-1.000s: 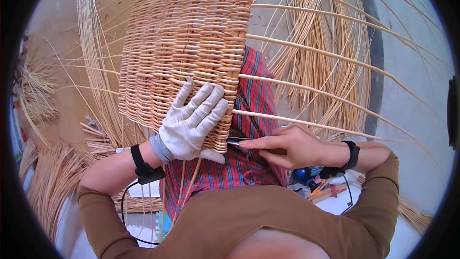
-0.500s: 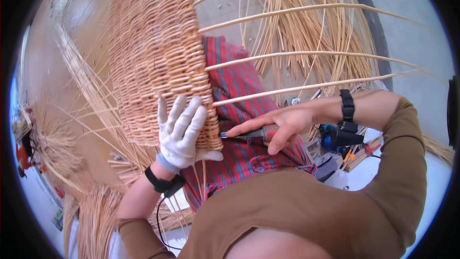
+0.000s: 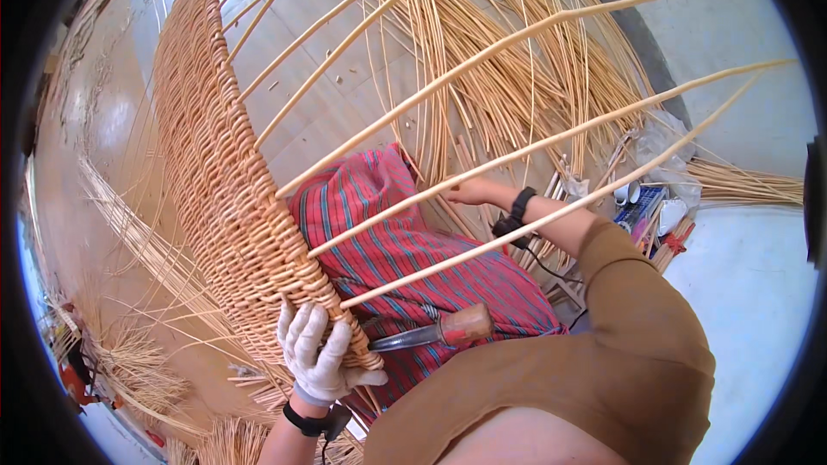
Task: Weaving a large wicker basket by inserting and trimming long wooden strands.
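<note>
While a flat blue item [image 3: 642, 209] lies among clutter at the right of the frame, any print on it is too small to read. The woven panel [image 3: 228, 215] slants from the upper left to the lower middle, and the gloved left hand [image 3: 314, 349] has it by its lower corner, fingers curled over the woven face and thumb beneath. Just right of that grip, the blade of a wooden-handled tool [image 3: 465, 325] meets the panel's edge; how deep its tip goes is hidden. Pale rods [image 3: 560, 16] reach from the same edge toward the upper right, over a red striped cloth [image 3: 353, 194]. Right of centre, the bare right hand [image 3: 472, 193] is near a bundle of canes [image 3: 508, 69], partly behind a rod; whether it is closed on anything I cannot say
</note>
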`<state>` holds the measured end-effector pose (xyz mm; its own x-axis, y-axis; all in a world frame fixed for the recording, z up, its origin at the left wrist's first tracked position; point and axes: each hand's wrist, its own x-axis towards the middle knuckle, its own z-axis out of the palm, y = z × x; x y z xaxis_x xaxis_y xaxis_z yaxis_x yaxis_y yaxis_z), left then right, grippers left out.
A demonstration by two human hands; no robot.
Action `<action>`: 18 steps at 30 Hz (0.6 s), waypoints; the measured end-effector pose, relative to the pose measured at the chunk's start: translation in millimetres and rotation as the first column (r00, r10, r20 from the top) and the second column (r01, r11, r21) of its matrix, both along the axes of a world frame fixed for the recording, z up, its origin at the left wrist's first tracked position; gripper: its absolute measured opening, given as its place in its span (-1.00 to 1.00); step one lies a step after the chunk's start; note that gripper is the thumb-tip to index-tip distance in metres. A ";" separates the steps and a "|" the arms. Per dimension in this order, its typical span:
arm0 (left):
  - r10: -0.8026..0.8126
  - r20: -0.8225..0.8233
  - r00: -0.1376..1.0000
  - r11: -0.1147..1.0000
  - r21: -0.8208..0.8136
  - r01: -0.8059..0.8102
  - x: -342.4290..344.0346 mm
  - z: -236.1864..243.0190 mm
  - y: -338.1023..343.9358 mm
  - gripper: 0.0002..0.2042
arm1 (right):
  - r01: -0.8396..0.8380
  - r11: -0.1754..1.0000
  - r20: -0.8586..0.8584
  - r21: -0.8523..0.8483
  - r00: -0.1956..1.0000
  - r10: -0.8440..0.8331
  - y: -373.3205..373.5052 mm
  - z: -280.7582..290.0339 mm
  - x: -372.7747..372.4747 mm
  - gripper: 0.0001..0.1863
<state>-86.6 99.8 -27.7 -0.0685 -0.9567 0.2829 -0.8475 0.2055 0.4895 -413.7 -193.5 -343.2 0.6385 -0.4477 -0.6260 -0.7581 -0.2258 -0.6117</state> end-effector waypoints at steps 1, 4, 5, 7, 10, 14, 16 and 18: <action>-0.002 -0.038 0.999 1.000 -0.013 0.002 -2.3 -3.1 -5.1 -0.11 | 0.048 0.993 0.083 -0.112 0.996 -0.039 -3.7 -26.7 -10.3 -0.55; 0.047 0.019 0.999 0.998 0.040 -0.048 4.1 6.8 11.9 -0.11 | 0.110 0.978 0.005 -0.176 0.994 -0.110 -2.1 -29.1 82.1 -0.54; 0.049 0.020 0.999 0.998 0.046 -0.050 5.0 8.0 12.8 -0.11 | 0.134 0.963 0.030 -0.234 0.991 -0.131 -6.1 -33.6 103.3 -0.50; 0.056 0.032 0.998 0.997 0.057 -0.058 6.9 9.3 17.7 -0.12 | 0.279 0.899 0.270 -0.337 0.944 -0.191 -7.1 -50.4 139.6 -0.54; 0.049 0.035 0.998 0.996 0.068 -0.052 5.5 8.1 15.7 -0.12 | 0.350 0.835 0.147 -0.424 0.937 -0.318 -14.7 -82.8 177.2 -0.50; 0.030 0.018 0.999 0.998 0.045 -0.031 1.3 2.5 9.2 -0.15 | 0.459 0.855 0.084 -0.240 0.888 -0.453 -45.4 -116.5 173.4 -0.54; 0.026 0.001 1.000 0.999 0.046 -0.026 -1.2 1.8 5.9 -0.16 | 0.588 0.789 0.105 -0.181 0.809 -0.579 -60.0 -122.4 153.2 -0.58; 0.051 0.018 0.999 0.996 0.072 -0.052 1.0 3.3 13.9 -0.16 | 0.642 0.738 0.116 -0.208 0.766 -0.633 -53.2 -106.1 150.4 -0.73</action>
